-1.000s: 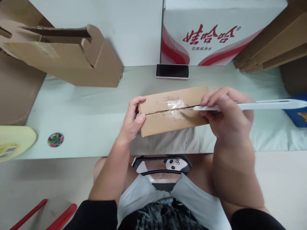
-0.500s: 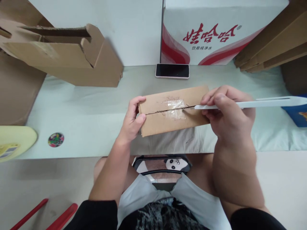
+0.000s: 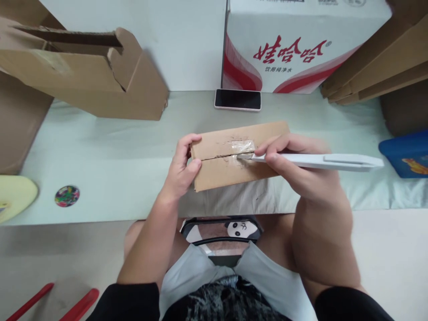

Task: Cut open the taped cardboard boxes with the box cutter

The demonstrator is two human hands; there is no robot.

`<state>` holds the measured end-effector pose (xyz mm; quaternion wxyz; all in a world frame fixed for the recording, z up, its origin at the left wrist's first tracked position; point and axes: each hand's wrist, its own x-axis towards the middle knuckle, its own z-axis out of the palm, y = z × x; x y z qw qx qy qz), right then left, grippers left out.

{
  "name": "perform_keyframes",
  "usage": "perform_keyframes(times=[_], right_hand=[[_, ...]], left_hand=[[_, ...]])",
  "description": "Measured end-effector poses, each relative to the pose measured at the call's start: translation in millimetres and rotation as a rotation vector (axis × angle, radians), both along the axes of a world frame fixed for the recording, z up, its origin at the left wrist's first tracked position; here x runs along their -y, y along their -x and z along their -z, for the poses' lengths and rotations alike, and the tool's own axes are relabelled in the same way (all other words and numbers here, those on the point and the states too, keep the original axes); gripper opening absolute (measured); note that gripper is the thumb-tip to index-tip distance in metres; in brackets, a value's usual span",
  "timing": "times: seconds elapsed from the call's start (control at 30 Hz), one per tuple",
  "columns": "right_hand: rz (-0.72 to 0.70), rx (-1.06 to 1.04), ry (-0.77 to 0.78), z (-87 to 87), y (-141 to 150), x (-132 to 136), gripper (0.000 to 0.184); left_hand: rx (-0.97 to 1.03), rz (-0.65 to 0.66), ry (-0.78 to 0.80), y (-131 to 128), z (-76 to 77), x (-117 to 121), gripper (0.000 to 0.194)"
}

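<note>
A small brown cardboard box (image 3: 220,169) lies on the pale green table (image 3: 117,151), its top seam held by a patch of clear tape (image 3: 241,146). My left hand (image 3: 182,167) grips the box's left end, thumb on the front face and fingers over the top. My right hand (image 3: 297,167) is closed round a long white cutter (image 3: 334,161). The cutter's tip rests on the seam at the tape, near the box's middle.
An open cardboard carton (image 3: 100,76) stands at the back left. A white and red printed box (image 3: 294,44) is behind, with a dark phone (image 3: 237,99) in front of it. Flat cardboard sheets (image 3: 374,67) lean at right above a blue item (image 3: 406,154). A round sticker (image 3: 67,196) lies left.
My right hand has slid the cutter leftward along the seam, from the box's right end into the tape patch. The left hand keeps its grip on the box.
</note>
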<state>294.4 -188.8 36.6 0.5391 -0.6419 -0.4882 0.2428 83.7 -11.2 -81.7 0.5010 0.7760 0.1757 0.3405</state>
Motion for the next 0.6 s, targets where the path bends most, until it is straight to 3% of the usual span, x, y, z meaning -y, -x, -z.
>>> perform_keyframes(times=[0.27, 0.47, 0.6], right_hand=[[0.049, 0.051, -0.024, 0.3, -1.4, -1.3, 0.015], [-0.231, 0.168, 0.064, -1.8, -14.3, 5.1, 0.013], [-0.117, 0.206, 0.013, 0.9, -11.0, 6.0, 0.007]], left_hand=[[0.007, 0.01, -0.019, -0.7, 0.4, -0.1, 0.054], [0.004, 0.021, 0.009, -0.1, 0.1, -0.1, 0.056], [0.007, 0.031, 0.031, -0.6, -0.9, -0.6, 0.056]])
